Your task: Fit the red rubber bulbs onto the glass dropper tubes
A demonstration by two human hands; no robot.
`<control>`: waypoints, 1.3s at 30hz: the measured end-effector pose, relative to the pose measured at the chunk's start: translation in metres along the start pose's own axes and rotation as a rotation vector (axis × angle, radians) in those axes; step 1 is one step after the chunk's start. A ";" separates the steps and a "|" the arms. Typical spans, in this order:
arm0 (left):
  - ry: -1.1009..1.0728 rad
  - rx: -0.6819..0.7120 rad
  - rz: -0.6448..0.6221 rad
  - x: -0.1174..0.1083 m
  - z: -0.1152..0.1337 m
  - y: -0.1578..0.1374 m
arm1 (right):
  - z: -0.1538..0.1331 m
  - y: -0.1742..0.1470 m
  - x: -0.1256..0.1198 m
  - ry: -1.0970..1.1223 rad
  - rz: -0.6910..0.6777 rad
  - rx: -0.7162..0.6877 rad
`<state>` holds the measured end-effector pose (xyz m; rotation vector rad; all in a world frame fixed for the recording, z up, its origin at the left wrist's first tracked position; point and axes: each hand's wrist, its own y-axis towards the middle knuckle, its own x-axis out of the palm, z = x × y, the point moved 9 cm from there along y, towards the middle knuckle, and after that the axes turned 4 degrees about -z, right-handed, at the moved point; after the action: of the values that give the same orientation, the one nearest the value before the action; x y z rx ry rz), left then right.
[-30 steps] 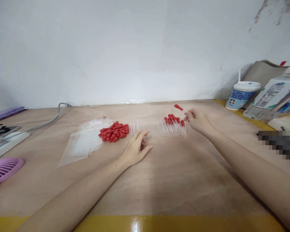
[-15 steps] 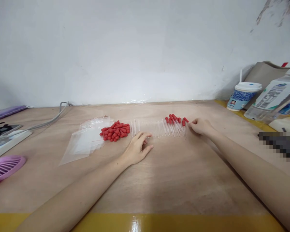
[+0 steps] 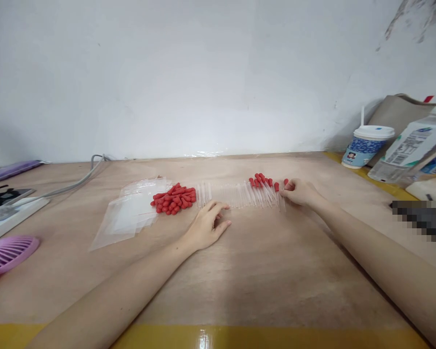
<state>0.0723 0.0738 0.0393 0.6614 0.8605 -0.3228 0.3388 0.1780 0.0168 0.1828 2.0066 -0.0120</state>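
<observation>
My right hand [image 3: 300,192] is closed in a pinch on a dropper [image 3: 286,182] with a red rubber bulb, its clear tube pointing down toward the table. Just left of it lie several droppers [image 3: 260,179] with red bulbs, their tubes slanting toward me. A row of clear thin tubes [image 3: 232,194] without bulbs extends leftward from them. My left hand [image 3: 208,225] rests by the near ends of this row, fingers apart and holding nothing. Beyond its wrist sits a heap of loose red rubber bulbs [image 3: 173,198].
Clear plastic bags [image 3: 125,215] lie left of the bulbs. Farther left are a pink fan [image 3: 12,253], a white power strip [image 3: 18,215] and a grey cable [image 3: 76,183]. At the right stand a paper cup [image 3: 363,148] and a tilted plastic bottle [image 3: 409,145].
At the right end of the row, my right hand has shifted slightly, and the dropper's red bulb now shows closer against its fingers. My left hand has barely moved.
</observation>
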 end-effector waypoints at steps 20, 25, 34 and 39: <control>0.002 0.016 0.009 0.000 0.000 0.000 | 0.011 0.007 0.010 0.117 -0.084 0.054; -0.004 0.011 0.000 0.001 -0.001 0.000 | 0.015 0.009 0.014 0.136 -0.139 0.067; 0.002 0.011 0.005 0.000 -0.001 0.000 | -0.001 -0.001 0.001 -0.007 -0.147 0.006; 0.007 0.012 -0.002 0.000 0.000 0.000 | -0.007 -0.005 -0.002 -0.073 -0.166 0.008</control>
<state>0.0724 0.0739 0.0392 0.6731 0.8661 -0.3277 0.3325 0.1740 0.0210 0.0199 1.9439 -0.1306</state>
